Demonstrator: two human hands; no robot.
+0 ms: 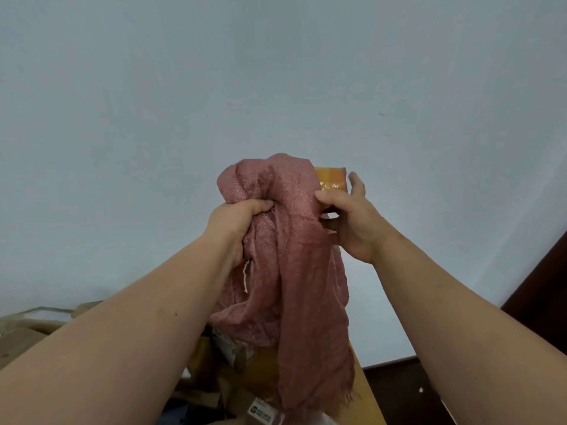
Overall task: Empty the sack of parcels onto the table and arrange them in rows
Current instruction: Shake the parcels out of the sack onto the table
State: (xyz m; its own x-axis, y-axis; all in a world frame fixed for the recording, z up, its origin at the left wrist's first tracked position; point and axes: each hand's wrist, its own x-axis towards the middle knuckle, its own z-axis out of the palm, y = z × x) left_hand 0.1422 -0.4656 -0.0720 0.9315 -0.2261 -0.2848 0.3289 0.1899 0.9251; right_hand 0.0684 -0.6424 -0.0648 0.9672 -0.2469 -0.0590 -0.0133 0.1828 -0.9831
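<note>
Both hands held the sack [285, 240] high: left hand [236, 225] fisted in cloth, right hand [352, 222] pinching the parcel [333, 179]. Parcel judged best worked free and lowered onto the table [366, 391].

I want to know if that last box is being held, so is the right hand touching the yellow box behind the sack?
Touching. The head view shows the right hand with its thumb pressed against the yellow box beside the pink sack.
</note>
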